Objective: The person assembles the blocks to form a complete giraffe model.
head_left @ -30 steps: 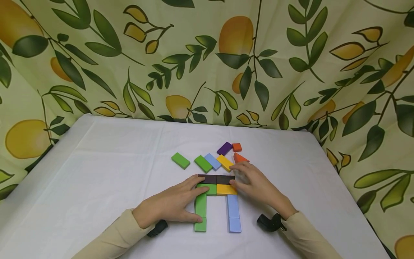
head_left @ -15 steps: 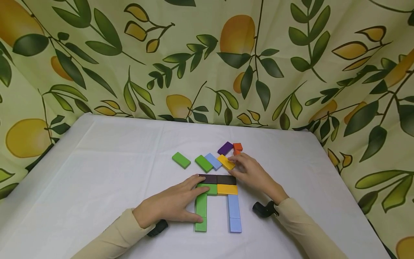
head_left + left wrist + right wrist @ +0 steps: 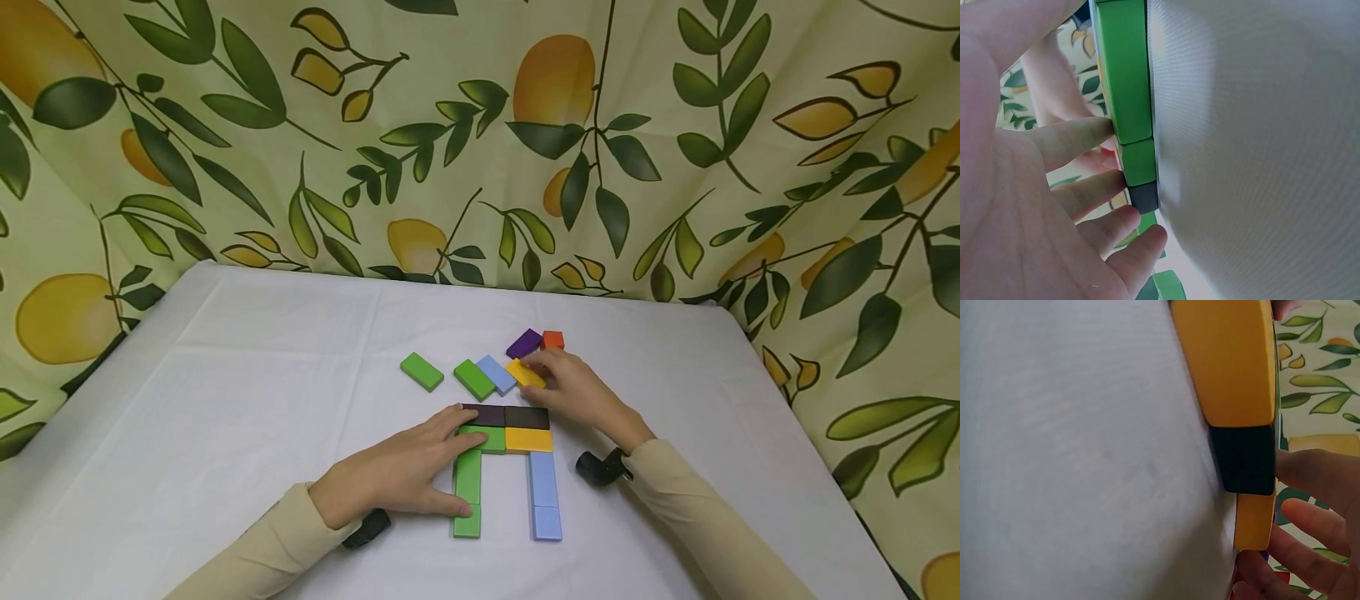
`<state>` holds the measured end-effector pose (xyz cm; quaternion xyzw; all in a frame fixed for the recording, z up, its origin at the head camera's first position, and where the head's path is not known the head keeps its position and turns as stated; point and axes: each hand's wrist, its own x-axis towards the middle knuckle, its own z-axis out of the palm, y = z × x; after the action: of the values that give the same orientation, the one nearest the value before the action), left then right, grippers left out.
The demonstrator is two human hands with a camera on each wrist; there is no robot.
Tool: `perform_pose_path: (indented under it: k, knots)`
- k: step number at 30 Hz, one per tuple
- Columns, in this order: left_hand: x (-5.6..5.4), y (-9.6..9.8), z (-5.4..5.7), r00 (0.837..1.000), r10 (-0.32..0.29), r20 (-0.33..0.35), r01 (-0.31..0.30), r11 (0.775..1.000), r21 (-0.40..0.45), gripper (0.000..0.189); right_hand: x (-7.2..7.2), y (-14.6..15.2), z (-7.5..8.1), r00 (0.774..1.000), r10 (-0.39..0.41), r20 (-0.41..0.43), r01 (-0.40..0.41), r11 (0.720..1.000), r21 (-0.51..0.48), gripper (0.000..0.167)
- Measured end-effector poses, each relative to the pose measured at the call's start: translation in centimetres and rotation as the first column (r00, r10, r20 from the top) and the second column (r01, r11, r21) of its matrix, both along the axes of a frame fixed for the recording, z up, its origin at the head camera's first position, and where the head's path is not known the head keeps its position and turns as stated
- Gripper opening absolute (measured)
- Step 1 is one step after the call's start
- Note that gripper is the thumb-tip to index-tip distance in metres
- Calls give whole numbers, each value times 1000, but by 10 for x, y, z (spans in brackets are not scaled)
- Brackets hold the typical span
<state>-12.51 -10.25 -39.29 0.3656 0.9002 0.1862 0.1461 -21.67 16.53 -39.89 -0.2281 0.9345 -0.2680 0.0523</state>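
Resting left grip, spread and loose, against green blocks! Curving right grip over loose yellow block, just beyond dark blocks on the table; pinching or not, cannot tell!

Blocks look smooth and faintly glossy, the tablecloth matt woven fabric.

The left hand fills the left side of the frame, palm visible, with its fingers spread and pointing to the right. Their tips meet the edge of a vertical row: a long green block, a shorter green block and a dark block. Another green block appears at the bottom centre. White cloth covers the right half. At upper left, behind, the right hand is partly hidden.
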Motion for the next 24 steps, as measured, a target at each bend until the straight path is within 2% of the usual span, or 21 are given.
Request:
perform_pose_path:
  k: [6, 24]
  knots:
    - [0, 0, -1, 1000, 0, -12, 0, 1000, -2, 81, -3, -5, 0, 1000, -10, 30, 9, 999, 36, 47]
    - [0, 1, -1, 1000, 11, 10, -11, 1000, -8, 82, 3, 0, 2, 996, -90, -4, 90, 995, 45, 42]
